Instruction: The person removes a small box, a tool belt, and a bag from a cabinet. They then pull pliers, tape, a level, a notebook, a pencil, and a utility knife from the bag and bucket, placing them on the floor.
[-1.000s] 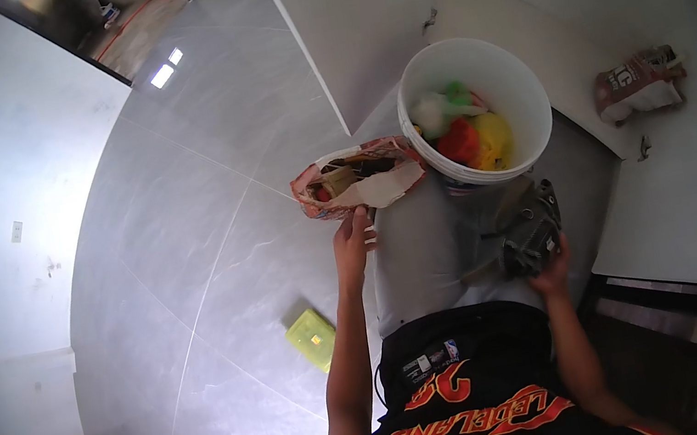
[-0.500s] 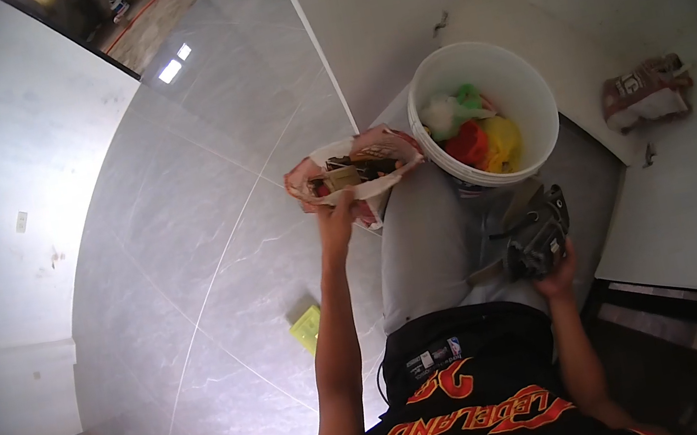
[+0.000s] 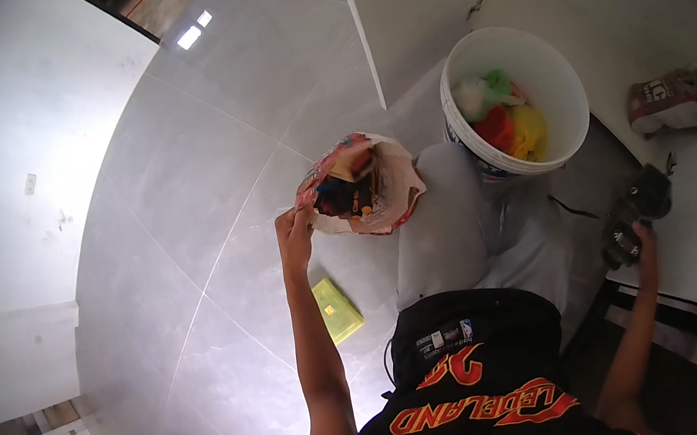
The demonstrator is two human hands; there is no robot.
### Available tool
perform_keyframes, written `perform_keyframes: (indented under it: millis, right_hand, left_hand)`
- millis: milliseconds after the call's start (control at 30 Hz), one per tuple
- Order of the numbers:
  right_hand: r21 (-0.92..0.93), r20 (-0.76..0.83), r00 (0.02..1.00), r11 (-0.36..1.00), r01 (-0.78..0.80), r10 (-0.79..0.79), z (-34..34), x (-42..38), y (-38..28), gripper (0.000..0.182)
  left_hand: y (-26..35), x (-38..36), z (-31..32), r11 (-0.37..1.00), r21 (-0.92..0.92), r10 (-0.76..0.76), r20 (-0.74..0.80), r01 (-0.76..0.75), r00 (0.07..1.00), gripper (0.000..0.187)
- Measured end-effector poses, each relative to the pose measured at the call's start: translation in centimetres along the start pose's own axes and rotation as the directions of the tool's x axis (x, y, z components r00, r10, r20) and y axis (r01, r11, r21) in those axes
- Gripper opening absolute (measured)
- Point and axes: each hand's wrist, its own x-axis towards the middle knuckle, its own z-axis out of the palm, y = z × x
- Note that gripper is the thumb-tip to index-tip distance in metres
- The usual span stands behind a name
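Note:
My left hand (image 3: 295, 230) pinches the rim of an open red and white bag (image 3: 405, 184), which has several dark and orange items inside. The bag hangs beside my left knee. Out to the right, my right hand (image 3: 644, 244) grips a dark object with a strap (image 3: 620, 237), close to the white panel. A white bucket (image 3: 572, 99) stands between the bag and that object, with red, yellow, green and whitish plastic bundles in it.
A yellow-green case (image 3: 337, 311) lies on the grey tiled floor (image 3: 186, 246) by my left forearm. A brown and white package (image 3: 671, 103) rests on the right, inside the white enclosure. A small metal fitting (image 3: 670, 164) sits on its panel.
My right hand has carried the dark object away from my lap to the right. My left hand has shifted to the bag's left side, and the bag's opening is tilted more toward me.

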Motion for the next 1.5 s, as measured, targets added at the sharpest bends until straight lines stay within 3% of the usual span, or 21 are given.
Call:
perform_keyframes:
  millis: [33, 100, 133, 167, 233, 267, 367, 433, 500, 600, 667, 733, 800, 867, 1033, 1133, 1200, 1333, 1400, 1433, 1500]
  right_hand:
    - [-0.012, 0.008, 1.000, 1.000, -0.004, 0.004, -0.7, 1.0, 1.9, 0.040]
    - [0.195, -0.077, 0.984, 0.971, -0.141, 0.158, -2.1, 3.1, 9.1, 0.044]
    - [-0.031, 0.011, 0.994, 0.993, 0.112, -0.111, -1.9, 3.2, 11.4, 0.042]
    - [-0.216, 0.159, 0.923, 0.900, 0.378, -0.350, -1.7, 3.2, 14.1, 0.039]
    - [-0.066, -0.031, 0.999, 0.997, 0.032, -0.034, -5.4, 7.1, 23.4, 0.036]
    - [0.342, 0.046, 0.836, 0.777, -0.528, 0.547, -0.2, 5.0, 15.3, 0.035]
    - [0.403, 0.066, 0.865, 0.780, -0.479, 0.498, -3.0, 6.9, 25.3, 0.037]
    - [0.288, -0.058, 0.922, 0.891, -0.352, 0.383, -0.5, 5.1, 23.2, 0.034]
    - [0.451, -0.008, 0.855, 0.765, -0.459, 0.518, 0.9, 3.7, 22.1, 0.031]
    - [0.444, 0.063, 0.862, 0.759, -0.476, 0.503, -1.0, 4.5, 25.5, 0.031]
    - [0.318, -0.083, 0.882, 0.851, -0.418, 0.464, -0.7, 4.7, 24.9, 0.032]
    - [-0.055, -0.357, 0.899, 0.955, -0.292, 0.255, -0.3, 5.3, 23.9, 0.033]
    - [-0.501, -0.565, 0.822, 0.823, -0.268, -0.076, 0.3, 5.6, 21.8, 0.035]
    - [-0.673, -0.607, 0.734, 0.689, -0.270, -0.305, 1.4, 5.5, 19.2, 0.037]
    - [-0.735, -0.466, 0.743, 0.677, -0.023, -0.480, 8.9, 2.6, 9.6, 0.032]
    - [-0.665, -0.350, 0.804, 0.732, 0.148, -0.480, 14.2, 1.6, 6.1, 0.028]
    - [-0.412, -0.228, 0.819, 0.815, 0.408, -0.526, 16.6, 1.9, 6.3, 0.019]
    - [-0.363, -0.002, 0.779, 0.726, 0.584, -0.627, 22.6, -0.2, 3.9, 0.013]
    - [-0.195, 0.138, 0.804, 0.780, 0.595, -0.579, 25.0, -1.4, 3.6, 0.011]
    - [-0.198, 0.134, 0.807, 0.782, 0.590, -0.575, 26.0, -2.2, 3.6, 0.011]
    - [-0.178, 0.278, 0.788, 0.777, 0.604, -0.549, 27.4, -3.2, 3.6, 0.009]
  left_hand:
    - [0.0, -0.4, -0.3, 1.000, -0.006, -0.009, -0.010, 0.009, 1.000, 0.032]
    - [-0.2, -1.2, -1.2, 0.999, 0.000, -0.043, 0.028, 0.043, 0.999, 0.033]
    - [-0.1, -1.5, -1.3, 0.998, -0.008, -0.054, 0.007, 0.054, 0.998, 0.033]
    - [0.0, -1.6, -1.2, 0.998, 0.036, -0.053, 0.011, 0.053, 0.999, 0.033]
    - [0.4, -1.9, -1.0, 0.995, 0.080, -0.056, -0.002, 0.056, 0.998, 0.034]
    - [0.6, -1.9, -0.9, 0.997, 0.044, -0.055, -0.011, 0.056, 0.998, 0.033]
    - [0.2, -2.3, -1.1, 0.998, 0.024, -0.064, -0.029, 0.065, 0.998, 0.033]
    - [-0.4, -2.4, -1.4, 0.996, 0.036, -0.079, -0.032, 0.080, 0.996, 0.033]
    - [-0.9, -2.6, -1.8, 0.994, 0.071, -0.077, -0.015, 0.077, 0.997, 0.032]
    - [-0.7, -3.2, -1.4, 0.993, 0.100, -0.060, -0.051, 0.064, 0.997, 0.031]
    - [-0.7, -3.6, -1.1, 0.994, 0.095, -0.052, -0.065, 0.058, 0.997, 0.032]
    - [-0.8, -3.7, -0.9, 0.995, 0.086, -0.040, -0.082, 0.047, 0.996, 0.032]
    - [-1.2, -3.8, -0.7, 0.999, 0.048, -0.017, -0.091, 0.021, 0.996, 0.032]
    - [-1.5, -3.8, -0.5, 0.999, 0.034, -0.011, -0.094, 0.014, 0.996, 0.033]
    - [-1.0, -4.1, -0.1, 1.000, -0.004, -0.005, -0.072, 0.005, 0.997, 0.036]
    - [-0.7, -4.3, -0.1, 0.999, 0.043, 0.001, -0.084, 0.002, 0.996, 0.037]
    - [-0.5, -4.5, -0.2, 0.993, 0.118, -0.002, -0.112, 0.015, 0.994, 0.036]
    - [-0.3, -5.3, 0.4, 0.980, 0.197, 0.021, -0.140, 0.007, 0.990, 0.027]
    - [0.6, -6.0, 2.0, 0.928, 0.320, 0.297, -0.330, -0.190, 0.896, 0.017]
    - [1.1, -6.4, 2.5, 0.929, 0.320, 0.294, -0.326, -0.188, 0.899, 0.017]
    - [2.2, -7.2, 3.5, 0.587, 0.671, 0.734, -0.204, -0.453, 0.648, 0.021]
